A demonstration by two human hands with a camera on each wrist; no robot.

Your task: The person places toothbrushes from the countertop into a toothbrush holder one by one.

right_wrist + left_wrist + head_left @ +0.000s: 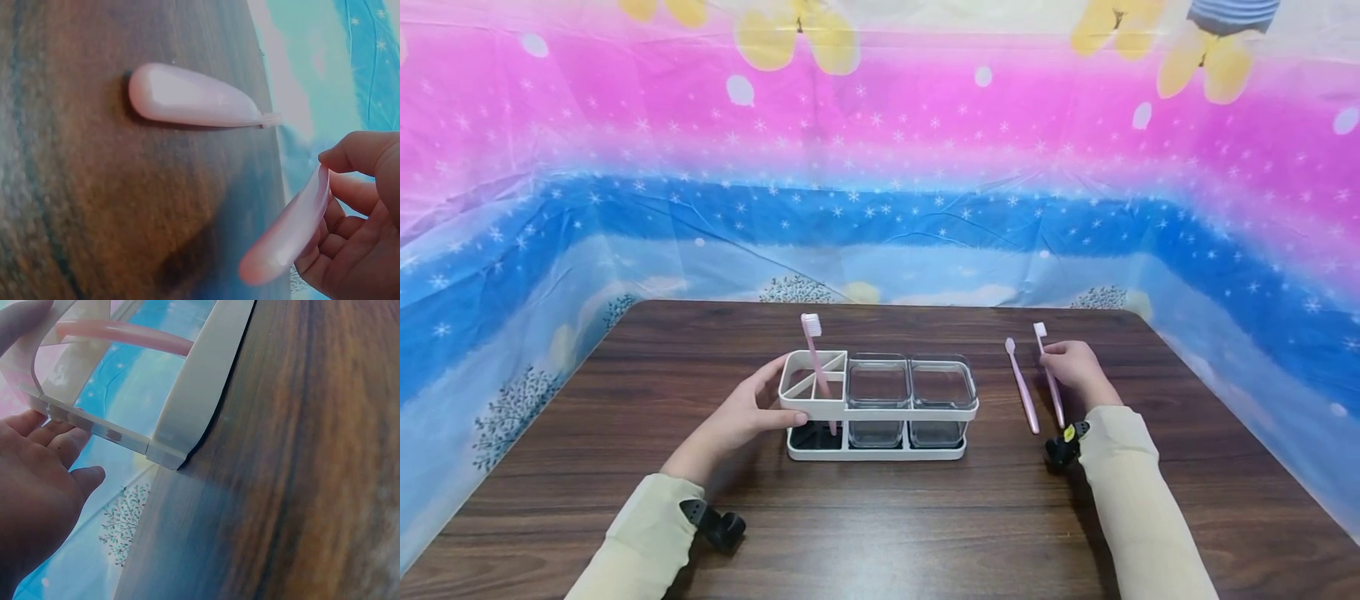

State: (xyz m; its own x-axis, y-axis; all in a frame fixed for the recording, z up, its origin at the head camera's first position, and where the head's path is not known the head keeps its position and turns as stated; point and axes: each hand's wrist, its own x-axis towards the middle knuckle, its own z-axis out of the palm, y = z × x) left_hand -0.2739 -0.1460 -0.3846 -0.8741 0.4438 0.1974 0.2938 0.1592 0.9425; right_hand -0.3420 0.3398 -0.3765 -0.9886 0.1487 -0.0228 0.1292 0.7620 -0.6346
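Wooden table (865, 525): white holder (880, 414), pink toothbrush (818, 367) inside.

There is 1 toothbrush (816, 358) in the holder (880, 414), a 2nd toothbrush (1023, 387) on the worktop (880, 517) and a 3rd toothbrush (290, 229) in the R hand (1075, 368), so tot. 3 pcs. The holder itself is 1 pc., w/ 2 clear cups (877, 385) in it. The hands are also 2, i.e. this R one & the L hand (747, 414). Sleeves (651, 525): 2. Black wrist devices (724, 531): 2, i.e. 1 per arm. Worktop: 1 pc. Printed backdrop cloth (880, 221): 1 pc., as far as is visible.
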